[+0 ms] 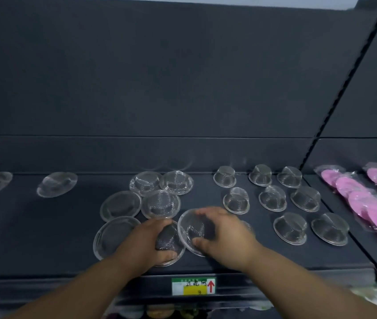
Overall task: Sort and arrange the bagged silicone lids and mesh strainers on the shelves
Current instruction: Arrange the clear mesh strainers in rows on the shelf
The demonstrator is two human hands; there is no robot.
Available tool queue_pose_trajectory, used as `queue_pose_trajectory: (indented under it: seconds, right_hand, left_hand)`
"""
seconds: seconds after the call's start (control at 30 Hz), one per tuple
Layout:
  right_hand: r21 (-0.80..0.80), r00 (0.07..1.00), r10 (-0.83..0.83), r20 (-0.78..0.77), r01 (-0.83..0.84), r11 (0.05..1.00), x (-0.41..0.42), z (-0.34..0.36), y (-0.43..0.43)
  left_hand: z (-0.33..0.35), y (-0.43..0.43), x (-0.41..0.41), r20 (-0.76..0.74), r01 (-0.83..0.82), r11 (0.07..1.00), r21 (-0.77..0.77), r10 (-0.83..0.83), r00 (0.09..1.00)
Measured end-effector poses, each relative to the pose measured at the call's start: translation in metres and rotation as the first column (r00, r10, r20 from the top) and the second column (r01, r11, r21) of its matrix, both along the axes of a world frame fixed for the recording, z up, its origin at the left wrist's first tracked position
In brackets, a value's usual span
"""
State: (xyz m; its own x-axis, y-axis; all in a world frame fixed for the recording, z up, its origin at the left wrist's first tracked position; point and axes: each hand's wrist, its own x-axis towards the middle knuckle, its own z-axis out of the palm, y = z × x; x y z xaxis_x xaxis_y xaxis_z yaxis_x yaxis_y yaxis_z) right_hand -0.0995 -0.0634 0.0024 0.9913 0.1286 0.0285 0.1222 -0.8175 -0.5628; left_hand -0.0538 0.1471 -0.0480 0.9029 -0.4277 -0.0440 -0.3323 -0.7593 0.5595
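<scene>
On shelf, strainer on edge in right hand, hollow perhaps leftward.

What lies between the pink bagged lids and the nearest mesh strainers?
Head view: between bagged lids and mesh strainers, only bare shelf and the seam joining two boards.

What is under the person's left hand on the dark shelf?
A round wire-mesh strainer, dome up, gripped by the left hand. Its near rim shows; the hand covers its left side, so anything beneath is hidden.
</scene>
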Motion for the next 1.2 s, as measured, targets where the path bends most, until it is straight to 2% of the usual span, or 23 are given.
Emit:
queue_pose_trajectory:
  seconds: [0.2, 0.37, 0.53, 0.6, 0.7, 0.77, 0.87, 0.93, 1.03, 1.13, 1.2]
  right_hand:
    - [-0.038, 0.994, -0.084, -0.072, 0.082, 0.996, 0.009, -0.012, 0.023]
    - [0.127, 0.954, -0.282, -0.103, 0.294, 0.947, 0.019, -0.019, 0.026]
    - [0.242, 0.922, -0.368, -0.119, 0.387, 0.89, 0.031, -0.019, 0.04]
    - [0.171, 0.937, -0.332, -0.109, 0.347, 0.922, 0.03, -0.018, 0.048]
    - [0.025, 0.988, -0.131, -0.081, 0.133, 0.991, 0.026, -0.02, 0.069]
    - [-0.007, 0.996, -0.047, -0.075, 0.046, 0.999, 0.026, -0.026, 0.085]
    - [-0.06, 0.998, -0.014, -0.065, 0.01, 0.998, 0.03, -0.035, 0.098]
    - [-0.093, 0.998, -0.009, -0.062, 0.003, 0.996, 0.032, -0.04, 0.103]
    - [-0.176, 0.998, -0.042, -0.056, 0.032, 0.984, 0.033, -0.042, 0.109]
    - [-0.355, 0.994, -0.107, -0.008, 0.097, 0.93, 0.034, -0.038, 0.118]
    - [-0.353, 0.995, -0.091, 0.052, 0.103, 0.93, 0.036, -0.036, 0.128]
  left_hand:
    - [0.011, 0.029, 0.008, -0.072, -0.009, 0.992, -0.13, 0.0, 0.997]
    - [0.021, 0.039, 0.009, -0.159, -0.026, 0.958, -0.286, -0.02, 0.987]
    - [0.034, 0.058, 0.017, -0.272, -0.058, 0.891, -0.451, -0.075, 0.959]
    - [0.046, 0.064, 0.021, -0.289, -0.11, 0.819, -0.562, -0.07, 0.955]
    - [0.059, 0.077, 0.028, -0.3, -0.222, 0.726, -0.651, 0.023, 0.954]
    - [0.059, 0.092, 0.033, -0.255, -0.266, 0.762, -0.591, 0.136, 0.957]
    - [0.048, 0.126, 0.041, -0.037, -0.357, 0.876, -0.325, 0.365, 0.93]
    - [0.038, 0.153, 0.045, 0.088, -0.405, 0.896, -0.18, 0.425, 0.901]
    - [0.024, 0.183, 0.047, 0.097, -0.473, 0.879, -0.059, 0.477, 0.874]
    - [0.009, 0.194, 0.046, 0.056, -0.462, 0.887, 0.007, 0.461, 0.886]
    - [0.004, 0.193, 0.045, 0.032, -0.432, 0.902, 0.002, 0.432, 0.901]
